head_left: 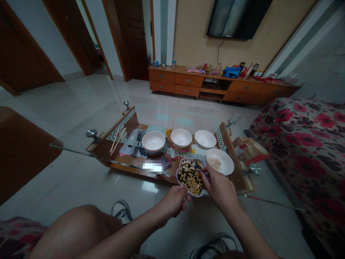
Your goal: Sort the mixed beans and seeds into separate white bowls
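Left of the lobed bowl (180, 176), wooden chopsticks (118, 139) lie under the glass tabletop (72, 151), with a clear plastic packet (130, 142) just beside them. Behind the lobed bowl stand three white bowls (181, 138), and all three look empty from up here. Now to the action: the lobed bowl is heaped with a mix of soybeans (190, 185), dark flakes and white chunks, right by the near edge of the table. The left hand (172, 201) is curled against its near side, though we can't tell whether it's actually clamping the rim. The right hand (218, 187) is pinching a thin dark utensil (201, 170) down into the heap. That's the danger: the pile sits high against a shallow rim, so a hard stir could flick beans over the side, and a slip of the left hand could tip the bowl off the edge onto the tile floor. Just right of the lobed bowl, a white plate (225, 162) holds a small pile of pale flakes (215, 164).
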A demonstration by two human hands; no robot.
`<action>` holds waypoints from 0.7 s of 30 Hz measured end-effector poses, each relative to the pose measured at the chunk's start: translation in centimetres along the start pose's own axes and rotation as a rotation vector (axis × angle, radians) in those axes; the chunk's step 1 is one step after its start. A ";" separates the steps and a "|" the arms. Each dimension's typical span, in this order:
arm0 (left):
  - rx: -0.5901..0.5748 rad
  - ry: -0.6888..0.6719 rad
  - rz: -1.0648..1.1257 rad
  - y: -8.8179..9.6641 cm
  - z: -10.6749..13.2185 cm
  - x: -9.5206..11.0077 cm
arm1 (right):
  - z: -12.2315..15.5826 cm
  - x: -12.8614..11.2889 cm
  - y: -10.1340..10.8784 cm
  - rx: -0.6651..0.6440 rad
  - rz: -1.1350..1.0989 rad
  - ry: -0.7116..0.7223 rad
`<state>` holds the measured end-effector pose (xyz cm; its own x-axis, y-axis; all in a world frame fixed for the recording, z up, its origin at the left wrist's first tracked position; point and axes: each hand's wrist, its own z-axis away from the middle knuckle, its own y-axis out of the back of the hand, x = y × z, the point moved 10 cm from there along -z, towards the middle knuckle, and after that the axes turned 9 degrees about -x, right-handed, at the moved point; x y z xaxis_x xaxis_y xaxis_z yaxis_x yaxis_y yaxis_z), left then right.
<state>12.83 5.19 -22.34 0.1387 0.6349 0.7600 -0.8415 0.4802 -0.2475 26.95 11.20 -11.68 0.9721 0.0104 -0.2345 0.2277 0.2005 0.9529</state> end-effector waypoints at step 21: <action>0.009 0.028 -0.014 0.1 -0.4 -0.5 | 0.4 -0.9 0.0 0.038 0.043 0.050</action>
<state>12.85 5.14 -23.01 0.1650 0.6453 0.7459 -0.8442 0.4835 -0.2315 26.06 10.80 -11.40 0.9772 0.0678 -0.2012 0.1883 0.1613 0.9688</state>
